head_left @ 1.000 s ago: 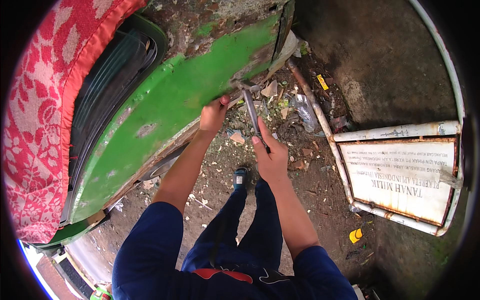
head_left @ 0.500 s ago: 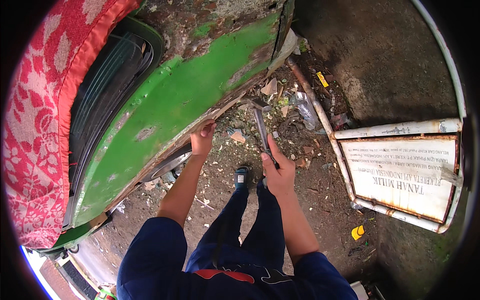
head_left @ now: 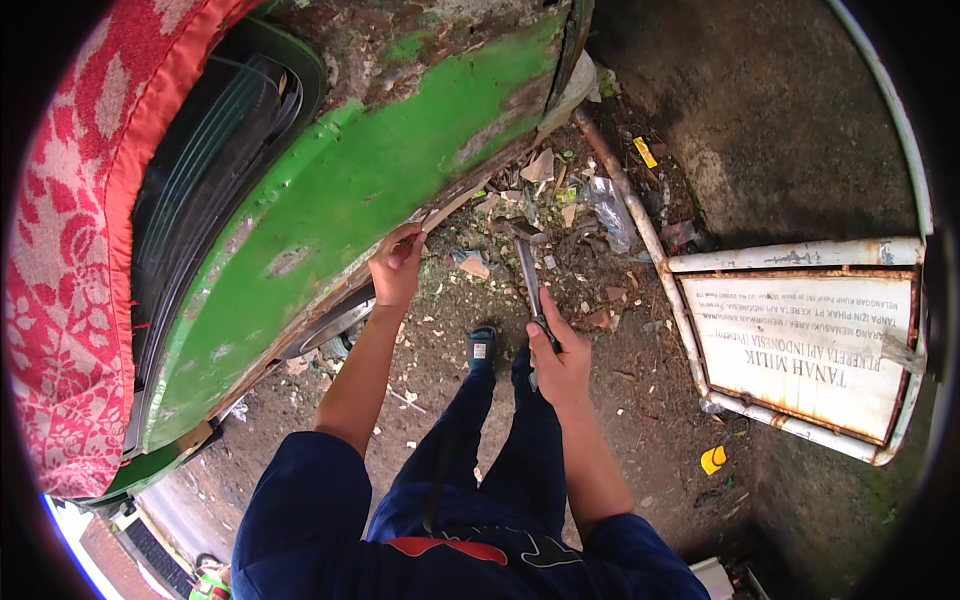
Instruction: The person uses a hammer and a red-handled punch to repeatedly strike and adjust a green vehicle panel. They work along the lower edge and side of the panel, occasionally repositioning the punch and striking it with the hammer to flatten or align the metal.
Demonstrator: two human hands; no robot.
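Note:
My right hand (head_left: 559, 352) is closed around the dark grip of a hammer (head_left: 527, 262). Its metal shaft points away from me, and the head is over the littered ground, apart from the car. On the left is the green car body (head_left: 400, 170), with scraped, rusty and bare patches in its paint. My left hand (head_left: 398, 266) is at the lower edge of this panel, its fingers curled together beside a thin pale strip (head_left: 452, 208) along that edge. What the fingers pinch, if anything, is hidden.
A red and white patterned cloth (head_left: 75, 270) drapes over the car at the left. To the right, a rusty white metal frame holds a sign board (head_left: 800, 345). Broken chips, plastic bags (head_left: 612, 215) and a yellow scrap (head_left: 713, 460) litter the soil. A wheel (head_left: 335, 330) shows under the car.
The hammer head has come slightly nearer to me and to the right, still in my right hand. My left hand has shifted slightly left along the panel's edge.

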